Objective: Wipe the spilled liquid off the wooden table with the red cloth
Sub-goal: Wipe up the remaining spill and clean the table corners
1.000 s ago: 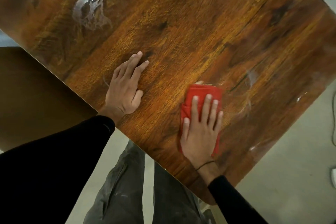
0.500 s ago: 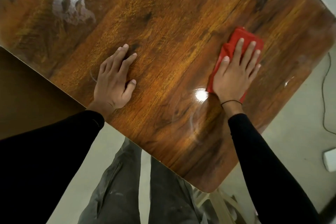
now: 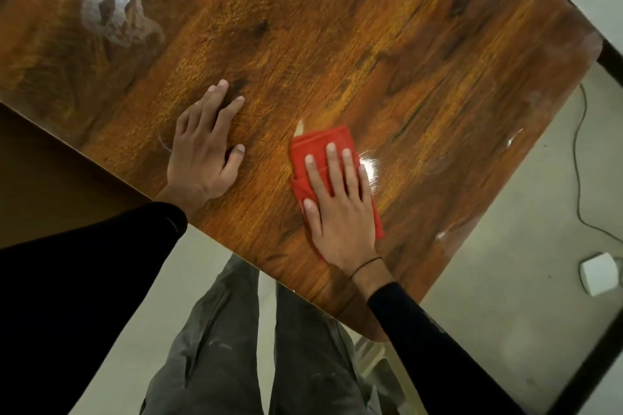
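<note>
Near the table's (image 3: 387,44) front edge, the right hand (image 3: 340,209) presses flat, fingers spread, on the folded red cloth (image 3: 320,145), which looks soft, light, best driven by palm pressure, while the left hand (image 3: 202,152) rests open beside it.

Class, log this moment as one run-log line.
left hand: flat on table, idle | right hand: flat on cloth | spill: unwiped, far left
</note>
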### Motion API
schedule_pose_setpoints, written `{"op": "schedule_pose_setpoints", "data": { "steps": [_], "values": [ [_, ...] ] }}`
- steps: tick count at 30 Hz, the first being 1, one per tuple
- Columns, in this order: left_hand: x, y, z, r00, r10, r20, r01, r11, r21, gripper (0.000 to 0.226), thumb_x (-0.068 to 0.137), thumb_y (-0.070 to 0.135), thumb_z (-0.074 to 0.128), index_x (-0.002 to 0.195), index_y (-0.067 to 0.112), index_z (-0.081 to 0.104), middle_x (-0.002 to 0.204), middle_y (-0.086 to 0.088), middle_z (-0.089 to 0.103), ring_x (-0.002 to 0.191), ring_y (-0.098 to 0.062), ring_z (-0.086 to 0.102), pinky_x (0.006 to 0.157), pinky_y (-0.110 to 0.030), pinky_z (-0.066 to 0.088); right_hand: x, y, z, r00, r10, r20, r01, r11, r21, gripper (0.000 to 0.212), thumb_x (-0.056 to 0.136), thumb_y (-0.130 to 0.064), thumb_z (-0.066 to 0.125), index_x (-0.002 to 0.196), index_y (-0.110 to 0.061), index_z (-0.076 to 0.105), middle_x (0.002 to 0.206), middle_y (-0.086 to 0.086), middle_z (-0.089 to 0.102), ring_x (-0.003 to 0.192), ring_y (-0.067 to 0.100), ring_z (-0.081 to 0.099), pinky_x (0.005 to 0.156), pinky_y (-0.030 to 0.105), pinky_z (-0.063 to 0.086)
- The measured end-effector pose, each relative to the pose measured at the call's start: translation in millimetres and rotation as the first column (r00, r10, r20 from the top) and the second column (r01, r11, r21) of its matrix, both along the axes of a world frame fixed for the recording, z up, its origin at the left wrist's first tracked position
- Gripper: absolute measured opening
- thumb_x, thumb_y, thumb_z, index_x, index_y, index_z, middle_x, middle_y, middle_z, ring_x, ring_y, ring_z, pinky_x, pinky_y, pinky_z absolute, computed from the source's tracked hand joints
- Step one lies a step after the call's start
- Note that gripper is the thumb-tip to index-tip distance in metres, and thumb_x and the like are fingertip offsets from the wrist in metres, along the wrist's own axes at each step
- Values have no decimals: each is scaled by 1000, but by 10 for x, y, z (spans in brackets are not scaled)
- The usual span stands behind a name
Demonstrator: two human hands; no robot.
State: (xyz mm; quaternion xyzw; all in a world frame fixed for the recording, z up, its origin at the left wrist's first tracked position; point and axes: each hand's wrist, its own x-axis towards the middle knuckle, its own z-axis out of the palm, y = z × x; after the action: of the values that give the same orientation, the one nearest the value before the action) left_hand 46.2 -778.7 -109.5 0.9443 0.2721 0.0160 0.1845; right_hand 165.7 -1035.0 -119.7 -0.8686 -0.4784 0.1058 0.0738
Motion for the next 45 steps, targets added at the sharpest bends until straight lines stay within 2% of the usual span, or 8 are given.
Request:
{"op": "schedule_pose_setpoints", "data": {
  "steps": [3, 5, 9, 12, 15, 19, 40, 45],
  "values": [
    [5, -7, 13, 1000, 2, -19, -2, 1000, -12, 76, 102, 43, 45, 170, 11, 37, 183, -18, 21, 169, -39, 21, 133, -58, 20, -50, -462, 34, 986, 164, -35, -166, 984, -68, 70, 120, -54, 27, 183, -26, 13, 191, 10, 0, 177, 34, 1, 140, 64, 12],
    [0, 1, 21, 1000, 5, -20, -5, 1000, -16, 75, 104, 47, 43, 170, 12, 37, 184, -18, 21, 169, -39, 21, 134, -58, 19, 50, -717, 63, 980, 196, -39, -199, 976, -94, 69, 120, -57, 21, 183, -28, 15, 191, 9, 3, 177, 34, 3, 141, 63, 9],
    [-18, 24, -8, 986, -167, 17, 167, 986, 10, 79, 106, 60, 44, 170, 15, 39, 183, -16, 23, 169, -37, 25, 136, -55, 15, 453, -769, 90, 1000, -5, 17, 7, 996, -84, 71, 118, -58, 21, 182, -28, 16, 191, 7, 5, 177, 30, 1, 142, 55, -2],
    [-50, 43, -79, 952, -306, 23, 305, 952, 39, 84, 105, 70, 43, 171, 19, 38, 184, -13, 23, 170, -34, 25, 137, -52, 12, 642, -471, 77, 973, -222, 57, 225, 973, -53, 71, 119, -53, 28, 182, -25, 16, 191, 8, 6, 177, 31, 2, 143, 54, -1],
    [-58, 42, -106, 942, -336, 2, 335, 939, 78, 88, 102, 76, 43, 172, 22, 38, 184, -11, 23, 171, -32, 23, 138, -53, 12, 723, -90, 59, 935, -345, 80, 348, 937, -20, 70, 119, -52, 31, 182, -25, 18, 190, 11, 10, 177, 35, 7, 142, 59, 6],
    [-48, 28, -122, 947, -321, -11, 320, 940, 119, 87, 100, 72, 50, 172, 25, 36, 184, -9, 23, 171, -30, 22, 137, -52, 11, 710, 101, 76, 911, -397, 115, 401, 916, -18, 71, 119, -57, 31, 182, -26, 18, 190, 11, 11, 176, 36, 10, 142, 60, 10],
    [-30, 9, -89, 953, -304, 6, 301, 946, 119, 84, 98, 69, 57, 168, 23, 45, 181, -10, 32, 167, -32, 31, 135, -49, 16, 747, 57, 94, 926, -366, 94, 369, 929, -10, 75, 118, -59, 33, 182, -26, 16, 190, 12, 7, 176, 37, 6, 141, 61, 9],
    [-33, -19, -11, 953, -300, -37, 302, 949, 89, 84, 100, 70, 49, 170, 24, 40, 182, -11, 28, 168, -33, 28, 135, -51, 14, 825, 47, 90, 978, -180, 105, 182, 983, -10, 76, 118, -61, 30, 183, -24, 13, 190, 15, 6, 176, 38, 5, 141, 62, 11]
  ]
}}
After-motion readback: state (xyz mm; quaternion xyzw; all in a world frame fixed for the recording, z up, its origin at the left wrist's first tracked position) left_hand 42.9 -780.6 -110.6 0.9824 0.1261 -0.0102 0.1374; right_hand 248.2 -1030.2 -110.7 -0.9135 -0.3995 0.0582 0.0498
